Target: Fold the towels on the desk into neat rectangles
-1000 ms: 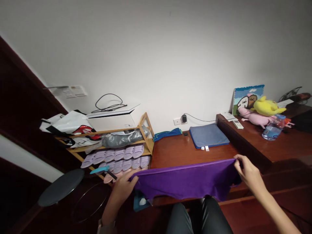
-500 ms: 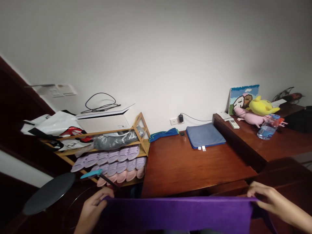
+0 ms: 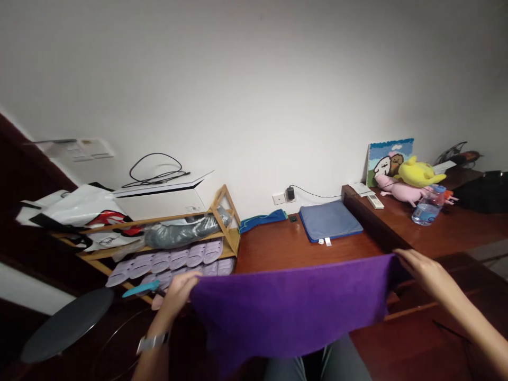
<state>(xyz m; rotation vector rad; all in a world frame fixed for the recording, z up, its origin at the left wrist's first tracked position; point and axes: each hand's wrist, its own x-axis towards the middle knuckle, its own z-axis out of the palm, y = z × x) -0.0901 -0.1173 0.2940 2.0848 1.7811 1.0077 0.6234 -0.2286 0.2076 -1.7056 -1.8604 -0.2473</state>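
One purple cloth (image 3: pixel 293 307) hangs stretched at the near side of the worktop (image 3: pixel 270 248), the left hand (image 3: pixel 179 291) gripping its top left end with the fingers, the right hand (image 3: pixel 427 271) its top right. Spreading it seems in hand; the next move calls for even tension.

wall (image 3: pixel 301 116): brightest around the middle, fades to murky gray at the corners, can't really tell where the light's from
desk (image 3: pixel 262 248): soft warm sheen, nothing blown out
purple cloth (image 3: pixel 293 307): kinda smeary, lower folds sink into shadow
left hand (image 3: pixel 178 291) and right hand (image 3: pixel 424 270): bit of motion blur on both
wall switches (image 3: pixel 91 150): smudged, markings unreadable
stool (image 3: pixel 67 328): super dim, stretched by the wide lens
bottle (image 3: pixel 428 205): small pale glints
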